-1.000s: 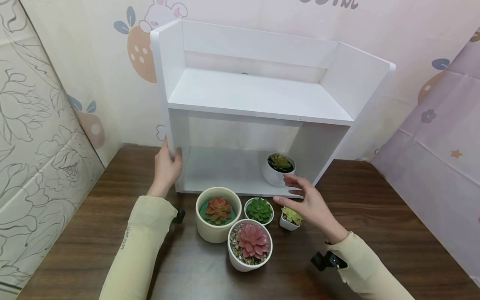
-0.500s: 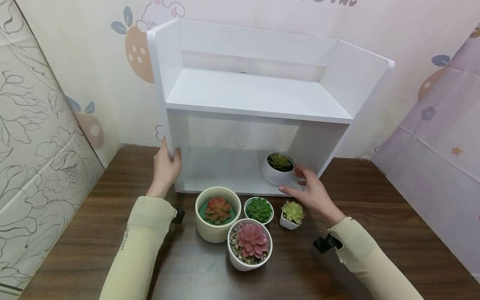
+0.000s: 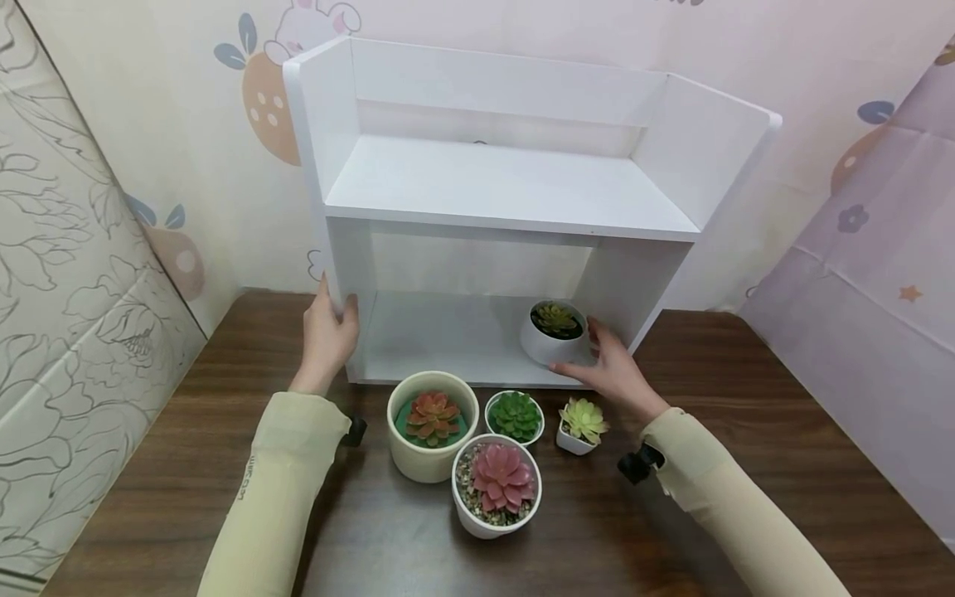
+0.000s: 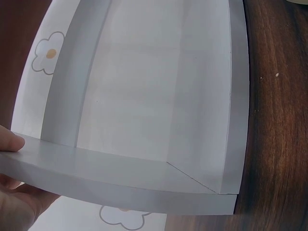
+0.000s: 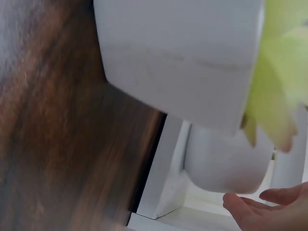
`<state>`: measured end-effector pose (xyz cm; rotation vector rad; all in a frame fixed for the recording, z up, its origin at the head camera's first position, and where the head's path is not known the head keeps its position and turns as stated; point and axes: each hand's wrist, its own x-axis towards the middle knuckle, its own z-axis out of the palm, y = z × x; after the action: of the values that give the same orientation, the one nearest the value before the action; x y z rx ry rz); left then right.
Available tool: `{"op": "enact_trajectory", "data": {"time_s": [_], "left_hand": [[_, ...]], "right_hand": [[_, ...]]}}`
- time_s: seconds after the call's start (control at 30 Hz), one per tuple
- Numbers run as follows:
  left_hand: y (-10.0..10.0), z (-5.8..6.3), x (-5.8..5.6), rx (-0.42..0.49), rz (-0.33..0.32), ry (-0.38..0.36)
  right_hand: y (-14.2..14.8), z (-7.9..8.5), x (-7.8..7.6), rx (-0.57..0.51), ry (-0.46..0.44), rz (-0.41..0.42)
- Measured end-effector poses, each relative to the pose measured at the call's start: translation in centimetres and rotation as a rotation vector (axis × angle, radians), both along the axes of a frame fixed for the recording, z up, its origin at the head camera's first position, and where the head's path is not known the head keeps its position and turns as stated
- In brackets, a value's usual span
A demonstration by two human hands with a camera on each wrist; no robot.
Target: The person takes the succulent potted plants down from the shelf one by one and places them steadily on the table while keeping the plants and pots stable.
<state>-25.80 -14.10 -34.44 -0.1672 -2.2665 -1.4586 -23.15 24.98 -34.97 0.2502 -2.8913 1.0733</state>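
My left hand point(image 3: 328, 336) grips the left side panel of a white two-level shelf point(image 3: 515, 220), thumb on the inner face and fingers round the outside. The left wrist view shows this panel point(image 4: 120, 185) between thumb and fingers. A round white pot with a dark green succulent point(image 3: 550, 340) stands at the right of the lower level. My right hand point(image 3: 615, 369) is at its right front, thumb along the front and fingers at the right side. In the right wrist view the fingertips are at the white pot point(image 5: 226, 163), without wrapping round it.
In front of the shelf stand a cream pot with a reddish succulent point(image 3: 425, 456), a small green succulent point(image 3: 515, 416), a pink succulent in a white pot point(image 3: 496, 489) and a small square pot with a yellow-green succulent point(image 3: 576, 439). All are on the dark wooden table point(image 3: 388, 555).
My right hand has come from above the small yellow-green succulent back to the round white pot's right side. My left hand keeps its grip on the side panel.
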Motion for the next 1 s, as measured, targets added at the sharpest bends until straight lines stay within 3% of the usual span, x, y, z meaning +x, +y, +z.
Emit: {"op": "enact_trajectory", "data": {"time_s": [0.17,0.4,1.0], "left_hand": [[-0.2,0.1,0.1,-0.010,-0.009,0.000],[-1.0,0.2,0.5,-0.022,0.029,-0.023],[-1.1,0.3,0.8,-0.017,0.012,-0.032]], "right_hand": [[0.0,-0.3,-1.0,0.022,-0.006,-0.017],[-0.8,-0.9,-2.4,0.016,-0.054,-0.010],[-1.3,-1.2,-3.7,0.038,-0.074,-0.091]]}}
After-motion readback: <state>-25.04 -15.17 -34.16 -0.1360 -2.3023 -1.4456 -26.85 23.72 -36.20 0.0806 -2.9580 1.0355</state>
